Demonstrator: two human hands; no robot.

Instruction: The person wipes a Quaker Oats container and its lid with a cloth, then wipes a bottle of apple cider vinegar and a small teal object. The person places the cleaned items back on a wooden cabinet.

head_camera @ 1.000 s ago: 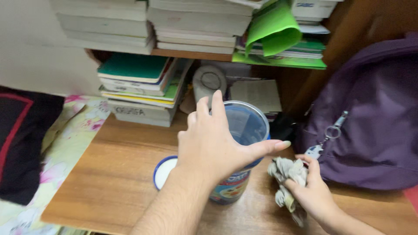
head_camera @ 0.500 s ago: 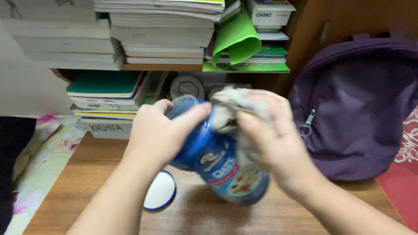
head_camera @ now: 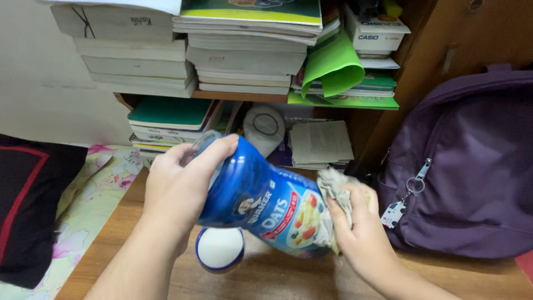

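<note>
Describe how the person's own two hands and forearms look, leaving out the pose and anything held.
Both are bare: the left hand and right hand wear no gloves, rings, watch or bands that show. No sleeve reaches either forearm in view. Nails are short and unpainted. No markings can be seen.

A blue plastic jar [head_camera: 261, 205] lies tilted above the wooden worktop [head_camera: 288, 278], held between both hands; its label [head_camera: 294, 219] is blue with white lettering and a pale panel picturing fruit. On the upper shelf, right of the book stacks, sits a small white cardboard box [head_camera: 373, 32] with dark print.
</note>
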